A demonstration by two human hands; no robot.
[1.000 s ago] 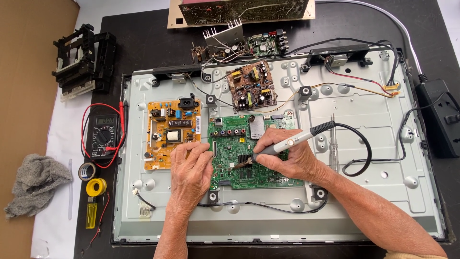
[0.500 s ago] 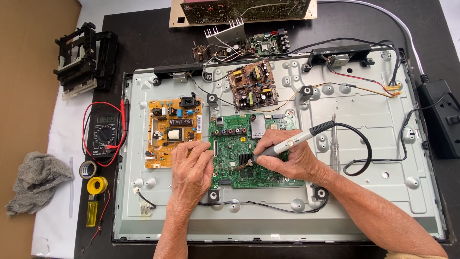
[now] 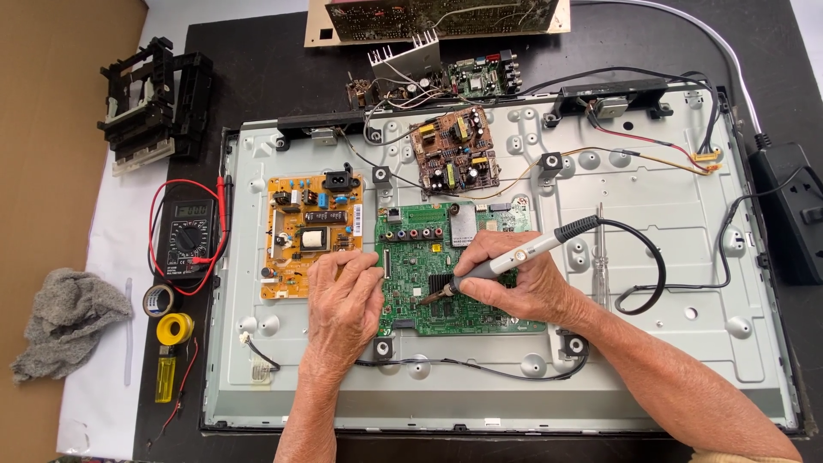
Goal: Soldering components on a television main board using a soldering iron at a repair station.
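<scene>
Green fibreglass filled the middle of the head view: the main circuit board lay screwed onto the grey metal back panel of an opened flat television, just right of an orange power supply board. The right hand was closed in a pen grip around a grey soldering iron, its tip lowered onto the green board beside a black finned heat sink, and the iron's black cord looped away to the right across the panel. The left hand lay palm down with fingers curled, pressing on the left edge of the green board and gripping nothing that could be seen.

To do this joint well, the tip probably needed to stay steady on one pad only, clear of the heat sink and neighbouring parts, with the left hand keeping the board from shifting and the cord left slack so it did not tug the iron.

Off the panel to the left sat a black multimeter with red leads, a yellow solder reel, a yellow lighter and a grey rag. A smaller brown board rested near the panel's top edge.
</scene>
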